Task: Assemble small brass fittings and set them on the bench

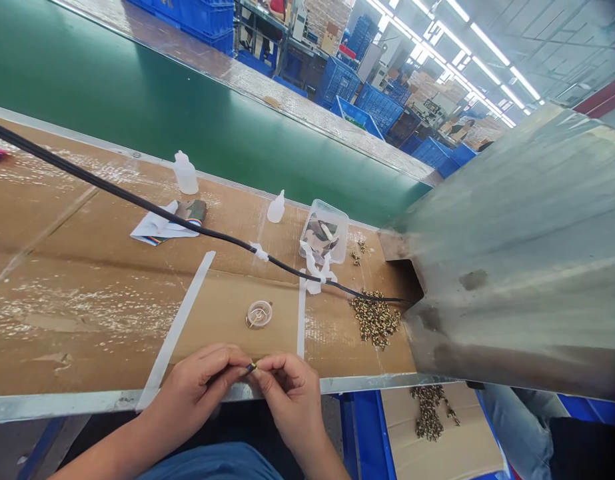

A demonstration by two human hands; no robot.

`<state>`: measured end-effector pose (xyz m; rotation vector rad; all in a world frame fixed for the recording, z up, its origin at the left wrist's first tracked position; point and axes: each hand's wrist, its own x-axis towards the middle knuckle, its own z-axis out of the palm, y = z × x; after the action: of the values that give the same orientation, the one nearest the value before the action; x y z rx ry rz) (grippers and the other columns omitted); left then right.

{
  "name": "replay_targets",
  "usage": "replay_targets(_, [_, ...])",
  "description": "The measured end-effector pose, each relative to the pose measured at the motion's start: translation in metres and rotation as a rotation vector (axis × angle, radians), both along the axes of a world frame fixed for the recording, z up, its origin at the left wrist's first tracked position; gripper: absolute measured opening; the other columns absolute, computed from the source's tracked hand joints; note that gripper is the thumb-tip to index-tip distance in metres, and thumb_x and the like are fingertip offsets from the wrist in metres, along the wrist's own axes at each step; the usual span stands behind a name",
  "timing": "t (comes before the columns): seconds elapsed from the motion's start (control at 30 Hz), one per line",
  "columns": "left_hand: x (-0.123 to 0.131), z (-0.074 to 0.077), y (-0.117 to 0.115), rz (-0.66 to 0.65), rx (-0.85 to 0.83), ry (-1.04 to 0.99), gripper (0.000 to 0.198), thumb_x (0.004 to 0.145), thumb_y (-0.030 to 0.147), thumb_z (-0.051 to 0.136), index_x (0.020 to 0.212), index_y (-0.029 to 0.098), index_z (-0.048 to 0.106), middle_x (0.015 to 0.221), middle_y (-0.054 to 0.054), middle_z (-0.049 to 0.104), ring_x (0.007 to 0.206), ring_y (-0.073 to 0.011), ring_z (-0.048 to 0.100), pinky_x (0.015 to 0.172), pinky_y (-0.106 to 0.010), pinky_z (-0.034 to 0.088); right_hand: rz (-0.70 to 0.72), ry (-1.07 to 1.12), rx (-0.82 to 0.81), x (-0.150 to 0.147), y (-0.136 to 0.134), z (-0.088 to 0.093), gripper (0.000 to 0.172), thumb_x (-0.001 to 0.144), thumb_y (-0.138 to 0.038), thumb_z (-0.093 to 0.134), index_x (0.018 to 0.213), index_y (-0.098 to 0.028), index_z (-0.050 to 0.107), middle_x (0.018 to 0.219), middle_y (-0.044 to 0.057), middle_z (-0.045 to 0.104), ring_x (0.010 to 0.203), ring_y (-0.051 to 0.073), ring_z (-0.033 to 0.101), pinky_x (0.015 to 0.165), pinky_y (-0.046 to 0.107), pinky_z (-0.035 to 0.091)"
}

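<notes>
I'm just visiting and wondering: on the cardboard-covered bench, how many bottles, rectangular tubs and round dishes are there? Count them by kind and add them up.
White plastic squeeze bottles: 2
Clear rectangular plastic tub: 1
Small clear round dish: 1
Total: 4

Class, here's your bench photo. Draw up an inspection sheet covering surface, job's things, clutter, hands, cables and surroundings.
Surface: worn cardboard, with white tape.
Job's things: part, held, too small to identify; pile of small pieces to the right.
Clutter: dish, large bottle, small bottle, folded cloth, clear box.
Hands: left hand and right hand both pinch the part.
Cables: black cable crosses the view to the metal housing.
Surroundings: green strip, blue crates beyond; someone's leg, lower right.
</notes>
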<state>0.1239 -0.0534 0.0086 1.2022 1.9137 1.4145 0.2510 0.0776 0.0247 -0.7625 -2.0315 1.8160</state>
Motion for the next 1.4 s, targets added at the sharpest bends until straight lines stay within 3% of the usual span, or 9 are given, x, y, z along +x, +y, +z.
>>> replay_targets(0.17, [-0.001,-0.001,-0.001,0.043,0.073,0.026,0.013,0.093,0.021,0.057,0.099,0.027,0.067,0.090,0.003,0.072,0.082,-0.0116,0.069,0.076,-0.017,0.053,-0.007,0.116,0.102,0.001,-0.001,0.002,0.004,0.084,-0.020,0.069,0.084,-0.021,0.074,0.086,0.006,0.073,0.082,0.019,0.069,0.073,0.027,0.054])
replay_targets(0.47, [-0.001,-0.001,-0.004,0.093,0.103,0.022,0.014,0.090,0.021,0.062,0.099,0.030,0.068,0.096,0.005,0.074,0.090,-0.0104,0.070,0.084,-0.016,0.054,-0.020,0.153,0.193,0.000,-0.001,0.005,0.008,0.083,-0.017,0.069,0.083,-0.023,0.075,0.092,0.007,0.073,0.087,0.020,0.069,0.075,0.028,0.056])
replay_targets(0.7, [-0.001,-0.001,-0.003,0.114,0.072,0.025,0.010,0.089,0.025,0.062,0.096,0.027,0.070,0.095,0.002,0.075,0.088,-0.0148,0.071,0.081,-0.021,0.057,-0.018,0.138,0.206,0.001,-0.001,0.005,0.010,0.084,-0.016,0.068,0.083,-0.023,0.075,0.092,0.007,0.072,0.087,0.019,0.069,0.077,0.029,0.055])
replay_targets(1.07, [-0.001,0.006,-0.001,0.095,0.057,0.053,0.011,0.093,0.026,0.056,0.093,0.026,0.067,0.086,0.002,0.073,0.080,-0.0118,0.069,0.072,-0.016,0.054,0.023,0.105,0.245,0.007,0.006,0.001,0.014,0.084,-0.015,0.067,0.093,-0.024,0.072,0.099,0.006,0.070,0.093,0.019,0.067,0.079,0.027,0.054])
replay_targets(1.23, [-0.023,0.011,-0.004,0.248,-0.041,0.139,0.019,0.088,0.041,0.060,0.091,0.025,0.071,0.085,0.001,0.075,0.078,-0.0158,0.071,0.070,-0.020,0.056,-0.081,0.079,0.353,0.020,0.029,-0.004,0.009,0.088,-0.018,0.063,0.090,-0.023,0.070,0.094,0.005,0.070,0.092,0.019,0.065,0.082,0.028,0.052])
replay_targets(1.4, [-0.058,0.008,-0.002,0.371,-0.119,0.182,0.032,0.083,0.053,0.062,0.092,0.023,0.071,0.085,0.001,0.076,0.074,-0.0181,0.072,0.066,-0.022,0.058,-0.188,0.058,0.317,0.035,0.051,-0.011,0.009,0.089,-0.021,0.061,0.091,-0.021,0.070,0.093,0.007,0.069,0.088,0.019,0.066,0.077,0.027,0.053])
